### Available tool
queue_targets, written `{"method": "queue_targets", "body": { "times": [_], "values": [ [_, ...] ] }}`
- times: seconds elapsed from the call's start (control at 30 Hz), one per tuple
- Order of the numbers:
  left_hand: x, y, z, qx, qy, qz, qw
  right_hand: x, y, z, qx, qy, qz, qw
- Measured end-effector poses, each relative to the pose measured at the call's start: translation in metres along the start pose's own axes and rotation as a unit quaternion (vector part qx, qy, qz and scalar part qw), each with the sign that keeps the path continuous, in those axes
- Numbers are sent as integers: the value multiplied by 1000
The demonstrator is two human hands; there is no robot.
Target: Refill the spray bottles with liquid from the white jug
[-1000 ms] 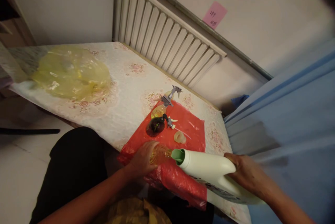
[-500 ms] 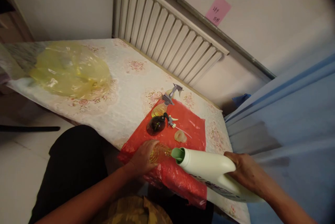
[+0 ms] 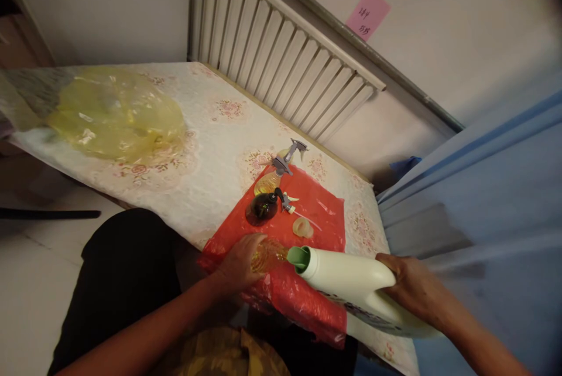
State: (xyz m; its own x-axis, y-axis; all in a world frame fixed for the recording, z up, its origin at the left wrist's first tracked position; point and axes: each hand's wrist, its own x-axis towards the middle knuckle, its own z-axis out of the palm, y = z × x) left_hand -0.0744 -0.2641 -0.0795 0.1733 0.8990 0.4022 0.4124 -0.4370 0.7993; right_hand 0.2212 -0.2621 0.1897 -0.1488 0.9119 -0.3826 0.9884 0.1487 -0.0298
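My left hand [image 3: 241, 262] is wrapped round a clear bottle [image 3: 268, 254] with yellow liquid in it, over a red plastic bag [image 3: 320, 200]. My right hand [image 3: 410, 285] grips the handle of a large pale detergent jug [image 3: 351, 273], tilted so that its green spout [image 3: 298, 257] meets the bottle's mouth. Whether liquid is flowing I cannot tell. Just beyond lie a loose spray trigger [image 3: 288, 203] with its tube and a translucent cap or funnel [image 3: 302, 227]. A dark pump bottle [image 3: 262, 208] and a spray bottle [image 3: 268, 181] with yellow liquid stand behind.
A second grey trigger head [image 3: 298, 146] shows behind the spray bottle. On the flowered tablecloth [image 3: 211, 147], a yellow plastic bag [image 3: 120, 112] lies at the left. A radiator [image 3: 281, 48] runs along the back wall, and a blue curtain [image 3: 474, 212] hangs at the right.
Almost nothing differs. Both hands, the bottle and the tilted jug keep their places; only the view has shifted very slightly.
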Motion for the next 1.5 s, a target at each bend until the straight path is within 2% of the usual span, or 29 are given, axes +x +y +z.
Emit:
{"method": "queue_targets", "body": {
  "times": [0.3,1.0,1.5],
  "values": [
    [1,8,-5,-5,-7,-21,1000,-2,-3,-3,-2,-10,7,1000],
    [-1,3,-1,-7,-14,-12,1000,-3,-5,-5,5,-7,-3,1000],
    [1,7,-5,-3,-10,-7,1000,-2,-4,-5,0,-3,-14,1000]
  ]
}}
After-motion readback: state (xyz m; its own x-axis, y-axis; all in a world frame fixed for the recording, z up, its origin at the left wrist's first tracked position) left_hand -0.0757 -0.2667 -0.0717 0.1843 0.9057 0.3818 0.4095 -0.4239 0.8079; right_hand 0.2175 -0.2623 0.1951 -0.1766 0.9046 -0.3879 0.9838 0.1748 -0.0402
